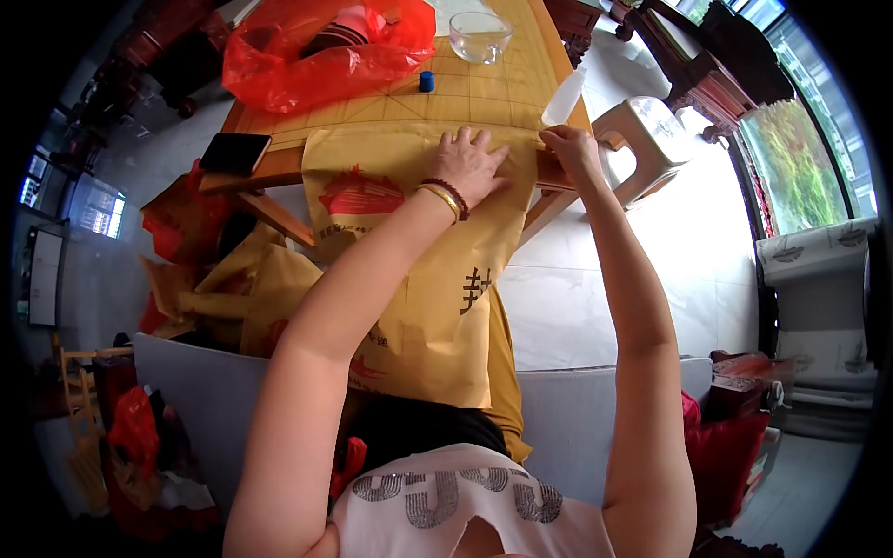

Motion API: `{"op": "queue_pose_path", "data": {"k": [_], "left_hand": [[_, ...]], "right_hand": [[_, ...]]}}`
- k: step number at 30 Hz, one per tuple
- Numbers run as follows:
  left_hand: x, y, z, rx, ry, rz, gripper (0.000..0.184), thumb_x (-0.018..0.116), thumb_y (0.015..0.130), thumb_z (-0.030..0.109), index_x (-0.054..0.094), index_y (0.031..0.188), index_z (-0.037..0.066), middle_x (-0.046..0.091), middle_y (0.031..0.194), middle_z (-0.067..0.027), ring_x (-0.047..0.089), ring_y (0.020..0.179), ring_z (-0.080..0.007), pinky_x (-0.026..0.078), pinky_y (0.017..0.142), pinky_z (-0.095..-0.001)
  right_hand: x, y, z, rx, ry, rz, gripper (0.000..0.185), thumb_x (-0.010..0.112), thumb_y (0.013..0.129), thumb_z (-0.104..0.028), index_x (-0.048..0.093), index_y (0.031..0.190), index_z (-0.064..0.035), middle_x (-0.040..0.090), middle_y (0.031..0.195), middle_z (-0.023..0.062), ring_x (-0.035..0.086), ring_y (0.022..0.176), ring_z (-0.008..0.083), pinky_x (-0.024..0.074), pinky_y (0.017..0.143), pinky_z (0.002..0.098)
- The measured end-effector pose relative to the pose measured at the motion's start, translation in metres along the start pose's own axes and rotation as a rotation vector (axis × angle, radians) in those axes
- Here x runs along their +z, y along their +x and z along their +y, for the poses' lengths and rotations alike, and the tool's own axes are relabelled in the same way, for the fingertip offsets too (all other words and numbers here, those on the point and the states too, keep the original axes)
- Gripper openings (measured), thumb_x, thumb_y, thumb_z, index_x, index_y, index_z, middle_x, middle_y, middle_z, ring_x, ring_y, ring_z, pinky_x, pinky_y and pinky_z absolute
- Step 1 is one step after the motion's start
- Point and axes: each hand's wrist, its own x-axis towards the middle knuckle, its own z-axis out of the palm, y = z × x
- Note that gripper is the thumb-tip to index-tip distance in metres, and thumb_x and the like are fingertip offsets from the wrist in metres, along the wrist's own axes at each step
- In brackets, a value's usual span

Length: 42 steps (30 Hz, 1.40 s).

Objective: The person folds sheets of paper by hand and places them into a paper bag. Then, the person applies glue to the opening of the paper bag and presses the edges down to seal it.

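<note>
A large yellow-brown paper bag [433,256] with red and black print hangs from the table edge down to my lap. My left hand [470,166] lies on its upper part, palm down with fingers spread, a bracelet and a bangle at the wrist. At the table's right corner, my right hand [575,149] is closed, thumb and fingers pinched together; whatever is between them is too small to make out. Just beyond those fingertips is a translucent white bottle [564,99], tilted; I cannot tell whether the hand touches it.
On the wooden table [372,104] are a red plastic bag [270,65], a clear glass bowl [480,42], a blue cap [426,81] and a black phone-like flat item [235,153]. A white stool [651,139] stands right. More paper bags [256,279] are piled lower left.
</note>
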Motion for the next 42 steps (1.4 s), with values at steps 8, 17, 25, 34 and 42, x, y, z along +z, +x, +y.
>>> {"op": "queue_pose_path", "data": {"k": [8,17,25,34,42], "left_hand": [[-0.002,0.002,0.001,0.007,-0.013,0.02,0.046,0.055,0.079,0.046,0.052,0.12,0.026,0.048,0.103,-0.0089,0.044,0.102,-0.0272,0.033,0.089,-0.042],[-0.003,-0.004,0.0,0.049,-0.12,0.04,0.041,0.056,0.08,0.037,0.053,0.117,0.02,0.047,0.103,-0.0076,0.044,0.101,-0.0267,0.04,0.087,-0.0391],[0.008,0.017,-0.016,0.018,-0.169,0.07,0.017,0.05,0.081,0.02,0.06,0.094,0.015,0.052,0.093,-0.005,0.05,0.093,-0.0244,0.042,0.081,-0.041],[-0.008,0.045,-0.028,-0.181,-0.095,-0.105,0.045,0.066,0.075,0.023,0.046,0.115,0.015,0.05,0.116,-0.0045,0.042,0.113,-0.0258,0.034,0.091,-0.0431],[-0.014,0.048,-0.031,-0.123,-0.097,-0.109,0.036,0.067,0.074,0.023,0.052,0.105,0.014,0.055,0.105,-0.0038,0.044,0.108,-0.0242,0.032,0.09,-0.0402]], "right_hand": [[0.013,0.008,0.001,-0.001,-0.123,0.016,0.028,0.06,0.072,-0.034,0.067,0.093,-0.0165,0.065,0.088,0.0102,0.062,0.082,0.0247,0.0487,0.072,0.0355],[0.023,0.018,-0.018,0.13,-0.127,0.001,0.035,0.063,0.069,-0.03,0.065,0.098,-0.0128,0.065,0.092,0.0111,0.062,0.088,0.025,0.049,0.076,0.0349],[0.015,0.02,-0.025,0.088,-0.198,-0.13,0.028,0.061,0.068,-0.025,0.066,0.093,-0.0133,0.066,0.088,0.0095,0.062,0.085,0.024,0.049,0.076,0.0343],[0.017,0.019,-0.02,-0.088,-0.212,-0.058,0.017,0.055,0.071,-0.018,0.065,0.084,-0.0123,0.064,0.088,0.0103,0.061,0.084,0.0269,0.048,0.073,0.0374],[0.01,0.008,-0.003,-0.566,-0.207,0.121,0.009,0.056,0.076,-0.016,0.062,0.08,-0.0103,0.058,0.086,0.0051,0.056,0.088,0.0244,0.0457,0.073,0.0353]]}}
